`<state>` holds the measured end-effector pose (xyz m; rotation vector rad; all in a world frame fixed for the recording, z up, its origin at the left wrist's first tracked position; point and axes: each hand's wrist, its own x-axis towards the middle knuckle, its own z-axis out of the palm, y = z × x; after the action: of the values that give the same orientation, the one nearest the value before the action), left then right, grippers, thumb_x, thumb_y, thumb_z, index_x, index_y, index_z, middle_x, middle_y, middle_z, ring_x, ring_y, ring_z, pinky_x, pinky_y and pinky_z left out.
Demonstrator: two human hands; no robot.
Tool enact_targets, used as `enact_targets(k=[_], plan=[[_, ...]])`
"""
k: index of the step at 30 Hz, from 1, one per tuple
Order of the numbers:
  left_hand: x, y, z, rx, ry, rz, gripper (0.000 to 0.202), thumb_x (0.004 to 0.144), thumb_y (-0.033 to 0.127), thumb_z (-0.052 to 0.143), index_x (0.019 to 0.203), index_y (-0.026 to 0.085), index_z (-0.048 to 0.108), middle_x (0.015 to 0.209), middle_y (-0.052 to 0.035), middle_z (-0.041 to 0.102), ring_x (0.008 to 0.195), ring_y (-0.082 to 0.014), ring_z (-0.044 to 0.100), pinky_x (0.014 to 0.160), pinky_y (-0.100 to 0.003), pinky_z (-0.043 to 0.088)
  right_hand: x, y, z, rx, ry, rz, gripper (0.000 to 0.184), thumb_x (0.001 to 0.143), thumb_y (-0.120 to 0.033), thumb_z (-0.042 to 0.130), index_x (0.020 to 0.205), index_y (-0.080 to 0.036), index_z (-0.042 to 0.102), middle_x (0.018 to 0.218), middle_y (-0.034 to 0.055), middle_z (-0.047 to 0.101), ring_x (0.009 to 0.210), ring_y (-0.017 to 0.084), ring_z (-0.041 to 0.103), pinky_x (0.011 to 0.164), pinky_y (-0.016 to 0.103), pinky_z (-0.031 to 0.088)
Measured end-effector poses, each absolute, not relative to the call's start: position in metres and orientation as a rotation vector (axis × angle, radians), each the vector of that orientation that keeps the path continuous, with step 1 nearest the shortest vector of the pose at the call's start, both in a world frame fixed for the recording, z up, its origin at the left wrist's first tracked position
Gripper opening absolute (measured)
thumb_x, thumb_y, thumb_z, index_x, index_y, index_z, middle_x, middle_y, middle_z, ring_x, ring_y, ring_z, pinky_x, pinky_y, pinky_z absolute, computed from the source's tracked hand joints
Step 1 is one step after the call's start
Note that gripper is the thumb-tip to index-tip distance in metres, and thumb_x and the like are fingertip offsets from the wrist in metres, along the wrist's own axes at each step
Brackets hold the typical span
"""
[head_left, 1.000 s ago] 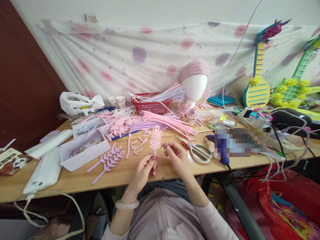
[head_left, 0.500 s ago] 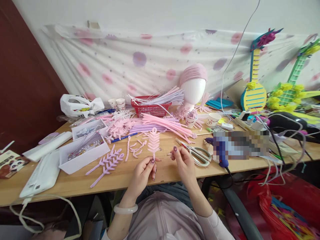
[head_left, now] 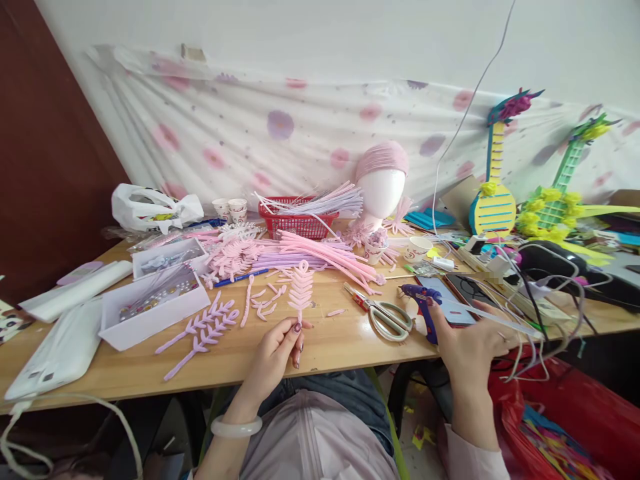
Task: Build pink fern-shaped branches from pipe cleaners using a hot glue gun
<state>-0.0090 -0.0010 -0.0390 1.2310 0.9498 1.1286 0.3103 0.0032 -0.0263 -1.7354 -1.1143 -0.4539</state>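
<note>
The left hand (head_left: 277, 345) pinches a pink pipe-cleaner sprig (head_left: 301, 288) while the right hand (head_left: 467, 350), fingers spread apart at the hot-glue gun (head_left: 419, 293), suggests a reach calling for a closing grip.

Legible lettering: none. Marks noted, relative to the left hand's (head_left: 280, 345) grip:
- Beyond, leftward: stacked paper cups (head_left: 237, 212), reddish print, too small to read.
- Beyond, rightward: single paper cup (head_left: 417, 251), similar print, unreadable.
- Far left: white cabled device (head_left: 63, 350), small dark marks, indecipherable.
</note>
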Motion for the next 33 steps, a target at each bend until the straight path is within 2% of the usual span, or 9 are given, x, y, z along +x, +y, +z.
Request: enact_targets(k=[4,7,10,13,17,20,22,26,33], plan=[[-0.009,-0.001,-0.040,1.237,0.955,1.117,0.036,0.087,0.048,0.050,0.095,0.014,0.061,0.064,0.0048,0.045,0.049,-0.0081,0.046,0.050,-0.021,0.039,0.317,0.021,-0.029,-1.973,-1.297,-0.338,0.048,0.078,-0.059,0.049,0.078,-0.014,0.065,0.078,0.0187,0.064,0.095,0.038,0.054,0.084,0.054,0.037],[-0.009,0.000,-0.041,1.237,0.956,1.114,0.036,0.088,0.048,0.050,0.096,0.015,0.061,0.064,0.0049,0.045,0.049,-0.0080,0.046,0.049,-0.021,0.039,0.316,0.029,-0.030,-2.150,-1.311,-0.299,0.048,0.076,-0.056,0.050,0.070,-0.012,0.068,0.074,0.0208,0.066,0.087,0.039,0.056,0.078,0.055,0.038],[-0.009,0.001,-0.042,1.229,0.959,1.125,0.037,0.087,0.049,0.050,0.094,0.015,0.061,0.064,0.0046,0.046,0.049,-0.0084,0.046,0.048,-0.021,0.039,0.309,0.023,-0.025,-2.063,-1.212,-0.226,0.042,0.076,-0.051,0.055,0.075,-0.012,0.069,0.077,0.0213,0.068,0.084,0.038,0.060,0.072,0.049,0.042],[-0.009,0.001,-0.043,1.221,0.963,1.116,0.037,0.087,0.050,0.050,0.094,0.015,0.061,0.063,0.0050,0.046,0.048,-0.0078,0.046,0.048,-0.021,0.038,0.292,0.005,-0.016,-1.798,-0.994,-0.026,0.040,0.075,-0.050,0.061,0.086,-0.013,0.069,0.077,0.0161,0.070,0.073,0.032,0.064,0.063,0.040,0.045],[-0.009,0.000,-0.043,1.203,0.963,1.128,0.037,0.086,0.051,0.051,0.093,0.015,0.061,0.064,0.0050,0.046,0.048,-0.0075,0.046,0.049,-0.021,0.038,0.251,-0.022,-0.005,-1.518,-1.068,0.226,0.035,0.077,-0.052,0.062,0.076,-0.017,0.067,0.067,0.0074,0.067,0.056,0.023,0.059,0.053,0.033,0.044],[-0.008,-0.001,-0.040,1.194,0.970,1.139,0.039,0.083,0.053,0.053,0.091,0.015,0.061,0.063,0.0049,0.046,0.048,-0.0079,0.046,0.048,-0.021,0.039,0.214,-0.033,-0.001,-1.249,-1.451,0.365,0.031,0.082,-0.047,0.057,0.070,-0.020,0.066,0.069,0.0057,0.066,0.065,0.022,0.061,0.061,0.033,0.046],[-0.007,0.000,-0.038,1.197,0.973,1.133,0.040,0.082,0.054,0.054,0.089,0.015,0.060,0.062,0.0051,0.045,0.047,-0.0082,0.045,0.048,-0.021,0.039,0.192,-0.034,-0.001,-1.164,-1.623,0.419,0.030,0.084,-0.045,0.056,0.067,-0.020,0.063,0.065,0.0039,0.061,0.062,0.020,0.058,0.058,0.031,0.044],[-0.008,0.000,-0.039,1.214,0.957,1.129,0.035,0.085,0.051,0.052,0.085,0.016,0.058,0.062,0.0052,0.046,0.048,-0.0081,0.046,0.048,-0.021,0.039,0.169,-0.032,-0.003,-1.189,-1.794,0.413,0.039,0.084,-0.044,0.057,0.055,-0.021,0.048,0.056,-0.0002,0.047,0.054,0.016,0.048,0.052,0.028,0.037],[-0.009,0.002,-0.043,1.223,0.939,1.118,0.032,0.088,0.048,0.050,0.083,0.017,0.056,0.062,0.0054,0.047,0.047,-0.0080,0.047,0.048,-0.021,0.040,0.167,-0.027,-0.005,-1.211,-1.850,0.431,0.039,0.086,-0.043,0.056,0.056,-0.022,0.041,0.054,-0.0018,0.042,0.056,0.016,0.044,0.053,0.028,0.034]])
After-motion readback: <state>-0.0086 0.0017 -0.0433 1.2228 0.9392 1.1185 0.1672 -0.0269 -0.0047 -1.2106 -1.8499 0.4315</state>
